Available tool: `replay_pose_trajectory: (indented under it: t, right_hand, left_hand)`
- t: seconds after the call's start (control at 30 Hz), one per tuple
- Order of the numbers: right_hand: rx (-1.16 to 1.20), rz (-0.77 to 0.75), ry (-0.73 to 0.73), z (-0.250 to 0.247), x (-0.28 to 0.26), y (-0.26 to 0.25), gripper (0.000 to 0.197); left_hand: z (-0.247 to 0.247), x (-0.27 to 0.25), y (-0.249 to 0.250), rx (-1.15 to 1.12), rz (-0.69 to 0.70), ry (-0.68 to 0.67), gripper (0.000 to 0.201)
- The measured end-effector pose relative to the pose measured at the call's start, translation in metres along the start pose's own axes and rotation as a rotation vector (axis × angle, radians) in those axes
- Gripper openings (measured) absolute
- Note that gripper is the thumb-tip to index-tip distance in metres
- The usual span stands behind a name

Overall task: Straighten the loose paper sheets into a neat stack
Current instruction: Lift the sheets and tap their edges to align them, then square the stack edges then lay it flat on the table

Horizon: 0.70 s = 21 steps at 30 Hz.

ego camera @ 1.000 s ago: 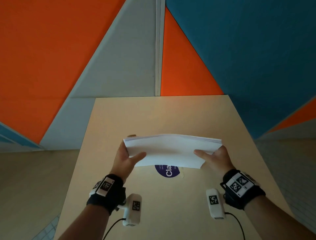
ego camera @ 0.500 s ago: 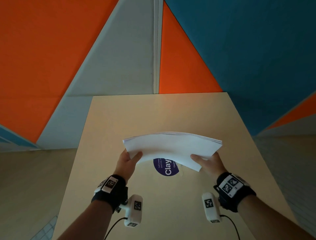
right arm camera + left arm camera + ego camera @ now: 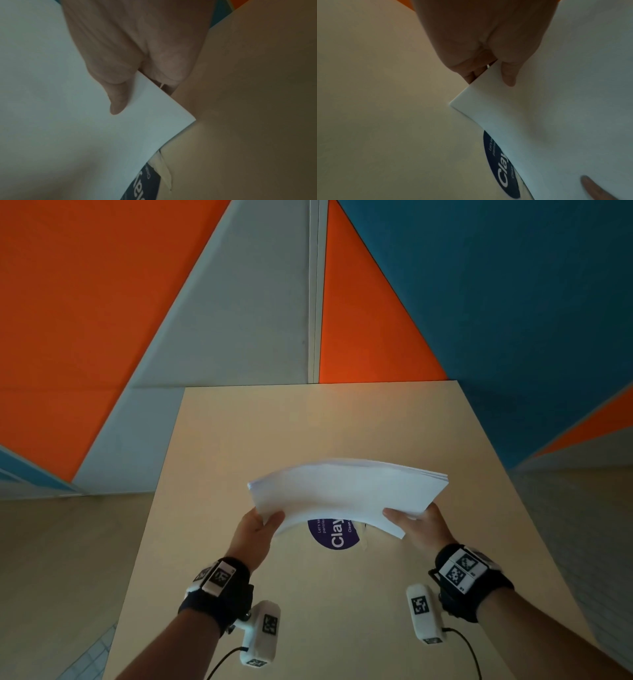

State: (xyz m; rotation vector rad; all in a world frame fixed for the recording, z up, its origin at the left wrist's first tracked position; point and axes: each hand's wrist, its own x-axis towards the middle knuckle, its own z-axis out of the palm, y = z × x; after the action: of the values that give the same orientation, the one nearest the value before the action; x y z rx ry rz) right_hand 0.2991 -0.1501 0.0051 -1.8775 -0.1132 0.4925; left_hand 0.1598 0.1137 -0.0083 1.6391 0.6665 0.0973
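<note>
Both hands held the gathered sheets clear of the counter.

The left hand [image 3: 255,530] pinched the near-left corner of the paper stack [image 3: 346,494], thumb on top and fingers beneath; the right hand [image 3: 423,527] gripped the near-right corner the same way. The stack was raised above the counter [image 3: 239,446], bowed upward in the middle, over a purple round sticker [image 3: 334,537]. Sheets appeared collected into one bundle, but the far-right edges were slightly fanned. Judged remaining: squaring the edges and laying the stack flat. No containers were in view. The wall panels [image 3: 85,302] lay beyond.
</note>
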Motion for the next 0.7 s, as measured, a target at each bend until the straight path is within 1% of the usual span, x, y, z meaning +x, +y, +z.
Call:
replay_pose_trajectory:
  t: [0.1, 0.23, 0.33, 0.47, 0.53, 0.6, 0.63, 0.67, 0.7]
  right_hand:
    - [-0.011, -0.003, -0.011, -0.003, 0.001, -0.002, 0.026]
    - [-0.041, 0.018, -0.031, -0.002, -0.001, 0.009, 0.025]
    - [-0.05, 0.034, -0.046, 0.001, 0.0, 0.016, 0.022]
    - [-0.057, 0.055, -0.046, 0.0, 0.005, 0.013, 0.022]
    - [-0.052, 0.069, -0.05, -0.002, 0.008, 0.014, 0.021]
    - [-0.075, 0.097, -0.063, -0.006, 0.011, 0.013, 0.017]
    - [-0.095, 0.112, -0.08, -0.008, 0.012, 0.01, 0.019]
    - [-0.107, 0.121, -0.098, -0.011, 0.014, 0.008, 0.028]
    - [-0.112, 0.124, -0.11, -0.013, 0.017, 0.005, 0.04]
  left_hand:
    - [-0.005, -0.001, -0.001, -0.002, 0.004, -0.007, 0.023]
    - [-0.004, -0.006, -0.015, 0.023, -0.061, -0.023, 0.019]
    - [-0.002, -0.004, -0.019, 0.052, -0.07, -0.044, 0.019]
    - [-0.007, 0.001, -0.012, 0.112, -0.067, -0.064, 0.012]
    - [-0.013, 0.003, -0.005, 0.176, -0.059, -0.089, 0.009]
    - [-0.021, 0.002, 0.007, 0.238, -0.052, -0.153, 0.013]
    - [-0.025, 0.001, 0.016, 0.285, -0.041, -0.191, 0.015]
    - [-0.028, -0.001, 0.027, 0.349, -0.016, -0.224, 0.015]
    - [-0.032, -0.003, 0.039, 0.42, 0.026, -0.251, 0.015]
